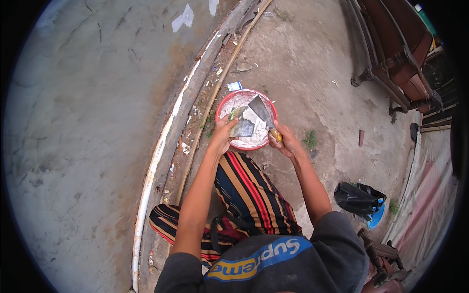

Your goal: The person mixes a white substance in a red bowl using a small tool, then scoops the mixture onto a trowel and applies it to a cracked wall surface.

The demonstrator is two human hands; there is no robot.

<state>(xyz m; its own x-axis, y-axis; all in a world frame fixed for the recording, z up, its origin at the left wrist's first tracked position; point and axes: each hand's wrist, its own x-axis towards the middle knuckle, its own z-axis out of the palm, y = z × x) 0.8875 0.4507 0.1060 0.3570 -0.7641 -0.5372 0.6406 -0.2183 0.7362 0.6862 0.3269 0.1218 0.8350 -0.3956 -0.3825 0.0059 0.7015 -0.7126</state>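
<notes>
A round red basin [275,107] stands on the ground ahead of my knees, its inside coated with white paste [248,142]. My left hand [222,135] is closed on the edge of a flat grey plate [241,128], smeared with residue, above the basin. White paste shows at the plate's right side; whether it lies on the plate or in the basin behind, I cannot tell. My right hand [287,140] grips the yellowish handle of a putty knife [259,108]. Its wide dark blade points up and left over the basin, near the plate.
A long white pipe [157,151] and a wooden strip [213,100] run along the left, beside a grey cement surface [83,136]. Dark brown wooden furniture [391,53] stands far right. A black plastic bag [358,198] lies right of me. A small blue-white packet [234,86] touches the basin's far side.
</notes>
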